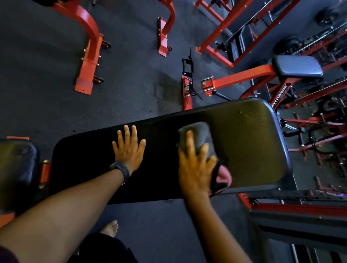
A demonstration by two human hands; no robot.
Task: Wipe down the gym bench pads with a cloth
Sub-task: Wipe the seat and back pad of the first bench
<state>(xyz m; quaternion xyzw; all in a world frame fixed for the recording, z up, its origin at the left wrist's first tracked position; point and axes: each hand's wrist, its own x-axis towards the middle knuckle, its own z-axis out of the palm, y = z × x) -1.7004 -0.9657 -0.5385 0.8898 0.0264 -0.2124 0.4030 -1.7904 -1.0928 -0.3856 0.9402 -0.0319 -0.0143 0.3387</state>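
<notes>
a second pad (10,170) sits far left, beside the black bench (248,138). the left hand (129,149) lies flat on it, fingers straight. the right hand (195,168) presses the grey cloth (198,136) onto the bench, fingers spread. red frames (240,75) crowd the right.

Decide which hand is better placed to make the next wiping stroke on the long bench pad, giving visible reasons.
Right, most likely. The right hand presses the cloth onto the bench pad; the left hand lies flat on the pad, holding nothing.
</notes>
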